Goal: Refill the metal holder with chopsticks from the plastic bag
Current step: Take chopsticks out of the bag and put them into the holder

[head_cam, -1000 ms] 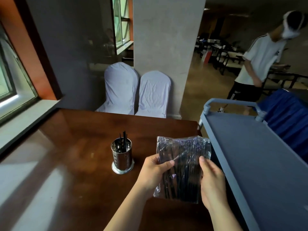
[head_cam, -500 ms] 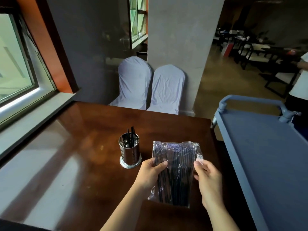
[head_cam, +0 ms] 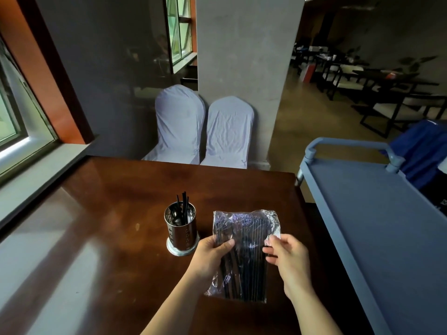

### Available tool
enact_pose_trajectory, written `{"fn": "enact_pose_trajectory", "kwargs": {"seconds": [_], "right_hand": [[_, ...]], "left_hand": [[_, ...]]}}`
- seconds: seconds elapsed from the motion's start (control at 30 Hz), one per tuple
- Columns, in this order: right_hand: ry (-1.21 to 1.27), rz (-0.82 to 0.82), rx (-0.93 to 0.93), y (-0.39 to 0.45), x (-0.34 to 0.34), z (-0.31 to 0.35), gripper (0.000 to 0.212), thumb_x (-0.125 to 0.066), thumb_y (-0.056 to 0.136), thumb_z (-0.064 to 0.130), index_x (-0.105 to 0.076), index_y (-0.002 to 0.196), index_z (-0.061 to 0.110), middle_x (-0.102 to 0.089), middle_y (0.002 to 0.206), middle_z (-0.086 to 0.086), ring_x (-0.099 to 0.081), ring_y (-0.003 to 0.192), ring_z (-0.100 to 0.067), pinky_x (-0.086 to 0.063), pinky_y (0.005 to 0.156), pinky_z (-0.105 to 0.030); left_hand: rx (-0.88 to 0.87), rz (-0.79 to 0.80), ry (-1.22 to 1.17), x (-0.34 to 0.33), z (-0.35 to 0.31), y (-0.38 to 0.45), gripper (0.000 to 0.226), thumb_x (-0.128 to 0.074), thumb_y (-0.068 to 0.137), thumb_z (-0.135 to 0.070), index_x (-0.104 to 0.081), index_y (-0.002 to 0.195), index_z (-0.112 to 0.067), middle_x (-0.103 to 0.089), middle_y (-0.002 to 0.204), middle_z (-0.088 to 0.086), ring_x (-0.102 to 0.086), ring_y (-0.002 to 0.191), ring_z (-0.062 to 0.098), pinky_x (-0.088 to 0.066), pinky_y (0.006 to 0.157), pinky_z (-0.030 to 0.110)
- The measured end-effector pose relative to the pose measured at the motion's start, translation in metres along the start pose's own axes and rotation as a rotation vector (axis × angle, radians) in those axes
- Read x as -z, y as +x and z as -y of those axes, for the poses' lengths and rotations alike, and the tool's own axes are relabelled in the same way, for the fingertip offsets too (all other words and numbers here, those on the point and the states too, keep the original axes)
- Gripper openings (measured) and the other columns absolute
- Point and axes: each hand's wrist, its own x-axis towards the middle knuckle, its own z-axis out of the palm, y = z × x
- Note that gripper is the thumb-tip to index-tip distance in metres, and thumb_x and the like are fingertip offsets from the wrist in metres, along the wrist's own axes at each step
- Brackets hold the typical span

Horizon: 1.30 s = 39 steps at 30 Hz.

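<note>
You are standing at a dark wooden table (head_cam: 108, 213) by a window, with two covered chairs (head_cam: 203, 129) against the pillar beyond it and a grey cart (head_cam: 377, 226) at your right. The holder (head_cam: 181, 229) stands upright on the table, just left of the bag, with only a few black sticks (head_cam: 182, 206) poking out, so it has plenty of room.

You hold the bag (head_cam: 244, 252) of chopsticks above the table's near edge, lengthwise away from you. Your left hand (head_cam: 210, 257) grips its left side, thumb lying across the front. Your right hand (head_cam: 289, 258) pinches the plastic at the right edge, near the top corner, fingers curled on the film.

By the look of it you are at the opening step: the bag seems sealed or at least not yet parted, and nothing has gone from it to the holder. The next move calls for tearing or peeling the far end open while your left hand keeps the bundle steady. Keep the sticks level as the plastic gives, or they may slide out onto the table. Then gather a bunch and stand it in the holder.
</note>
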Motion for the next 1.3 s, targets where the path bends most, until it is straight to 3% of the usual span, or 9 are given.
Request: {"fn": "enact_pose_trajectory", "kwargs": {"seconds": [0.13, 0.3, 0.43, 0.53, 0.7, 0.87, 1.0, 1.13, 1.3], "right_hand": [[0.056, 0.021, -0.028, 0.000, -0.002, 0.008, 0.008, -0.063, 0.098, 0.014, -0.070, 0.095, 0.011, -0.080, 0.084, -0.001, -0.078, 0.078, -0.016, -0.057, 0.062, -0.030], [0.159, 0.057, -0.082, -0.001, -0.002, 0.023, 0.009, -0.062, 0.100, 0.013, -0.068, 0.100, 0.006, -0.080, 0.086, -0.009, -0.079, 0.082, -0.024, -0.058, 0.070, -0.036], [0.235, 0.074, -0.104, 0.000, -0.001, 0.037, 0.012, -0.060, 0.101, 0.011, -0.066, 0.103, 0.001, -0.080, 0.087, -0.013, -0.078, 0.083, -0.028, -0.058, 0.070, -0.037], [0.298, 0.087, -0.105, 0.001, 0.000, 0.047, 0.012, -0.059, 0.101, 0.011, -0.065, 0.105, 0.001, -0.079, 0.088, -0.015, -0.078, 0.083, -0.029, -0.058, 0.070, -0.036], [0.381, 0.111, -0.096, 0.009, -0.003, 0.067, 0.013, -0.058, 0.102, 0.012, -0.067, 0.105, 0.002, -0.079, 0.093, -0.017, -0.078, 0.086, -0.030, -0.059, 0.068, -0.033], [0.484, 0.125, -0.063, 0.025, -0.008, 0.084, 0.019, -0.055, 0.104, 0.014, -0.064, 0.112, 0.000, -0.079, 0.101, -0.017, -0.077, 0.092, -0.032, -0.059, 0.075, -0.037], [0.540, 0.159, -0.034, 0.040, -0.013, 0.090, 0.022, -0.058, 0.102, 0.016, -0.064, 0.120, 0.003, -0.076, 0.111, -0.016, -0.075, 0.101, -0.031, -0.060, 0.086, -0.041], [0.225, 0.260, 0.080, 0.047, -0.018, 0.084, 0.016, -0.060, 0.100, 0.009, -0.071, 0.110, 0.014, -0.076, 0.111, -0.009, -0.074, 0.104, -0.023, -0.057, 0.097, -0.040], [-0.188, 0.321, 0.269, 0.044, -0.020, 0.085, 0.027, -0.071, 0.089, 0.009, -0.075, 0.092, 0.035, -0.076, 0.095, 0.009, -0.073, 0.091, -0.013, -0.058, 0.082, -0.029]], "left_hand": [[0.004, 0.065, -0.002, 0.001, -0.005, 0.003, 0.012, -0.068, 0.091, -0.009, -0.076, 0.099, -0.004, -0.076, 0.103, 0.022, -0.074, 0.097, 0.035, -0.059, 0.077, 0.036], [0.014, 0.107, 0.020, 0.000, -0.008, 0.003, 0.025, -0.071, 0.081, 0.009, -0.071, 0.105, 0.005, -0.075, 0.101, 0.020, -0.072, 0.094, 0.035, -0.059, 0.085, 0.041], [0.021, 0.096, 0.020, 0.002, -0.007, 0.003, 0.026, -0.064, 0.076, 0.024, -0.069, 0.093, 0.005, -0.072, 0.090, 0.020, -0.070, 0.085, 0.033, -0.060, 0.083, 0.042], [0.022, 0.069, 0.040, 0.006, -0.005, 0.003, 0.030, -0.062, 0.075, 0.026, -0.070, 0.087, 0.000, -0.073, 0.090, 0.018, -0.070, 0.085, 0.031, -0.059, 0.080, 0.040], [0.018, 0.063, 0.082, 0.011, -0.001, 0.004, 0.029, -0.061, 0.075, 0.025, -0.069, 0.096, 0.007, -0.075, 0.091, 0.017, -0.072, 0.085, 0.027, -0.059, 0.075, 0.032], [0.001, 0.097, 0.135, 0.013, -0.001, 0.003, 0.032, -0.061, 0.073, 0.025, -0.069, 0.080, -0.005, -0.072, 0.085, 0.015, -0.070, 0.080, 0.026, -0.057, 0.073, 0.032], [0.016, 0.092, 0.168, 0.012, -0.002, 0.001, 0.035, -0.061, 0.072, 0.026, -0.068, 0.079, -0.008, -0.073, 0.082, 0.012, -0.069, 0.076, 0.019, -0.056, 0.067, 0.024], [0.034, 0.104, 0.183, 0.010, -0.003, -0.001, 0.034, -0.060, 0.073, 0.026, -0.066, 0.077, -0.007, -0.069, 0.073, 0.007, -0.068, 0.069, 0.016, -0.055, 0.064, 0.024], [0.035, 0.115, 0.182, 0.010, -0.005, -0.002, 0.029, -0.059, 0.072, 0.022, -0.066, 0.082, -0.004, -0.069, 0.081, 0.014, -0.067, 0.079, 0.027, -0.056, 0.074, 0.037]]}}
